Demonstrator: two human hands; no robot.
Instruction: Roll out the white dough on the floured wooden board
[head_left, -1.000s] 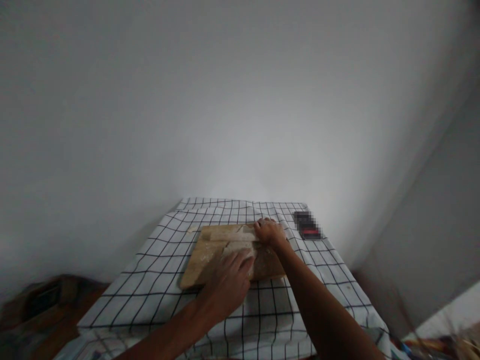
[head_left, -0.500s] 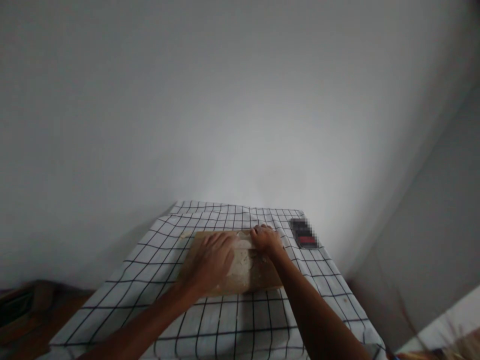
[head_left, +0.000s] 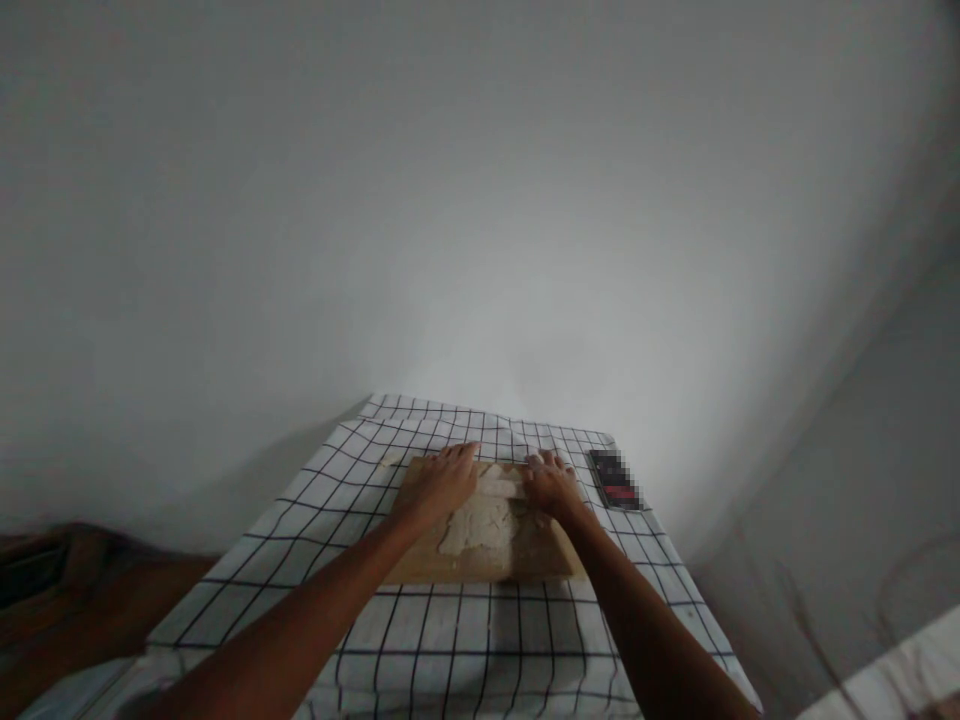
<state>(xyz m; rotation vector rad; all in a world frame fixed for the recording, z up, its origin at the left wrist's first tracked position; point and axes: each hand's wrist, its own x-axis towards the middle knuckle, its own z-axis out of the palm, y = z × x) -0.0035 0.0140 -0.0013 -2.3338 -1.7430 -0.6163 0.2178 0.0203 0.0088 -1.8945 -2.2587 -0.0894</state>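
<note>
On a wooden board point(head_left: 551, 558) lies a thin, uneven sheet of pale dough point(head_left: 480, 528). A pale rolling pin point(head_left: 500, 487) lies crosswise over the dough's far part; only its middle shows between my hands. My left hand point(head_left: 448, 478) bears down on the pin's left end, fingers pointing forward over it. My right hand point(head_left: 553, 482) is on the right end, its fingers bent over the pin. More dough shows just beyond the pin, between the hands. Both ends of the pin are hidden under my hands.
A white cloth with a dark grid point(head_left: 420, 640) covers the table. To the right of the board lies a dark, blurred-out flat object point(head_left: 616, 480). A plain wall point(head_left: 480, 250) rises behind the table. Brown wooden furniture point(head_left: 75, 570) stands low at the left.
My left hand has moved forward, toward the board's far edge, uncovering more of the dough. My right hand stays near the far right of the board. The view has shifted slightly.
</note>
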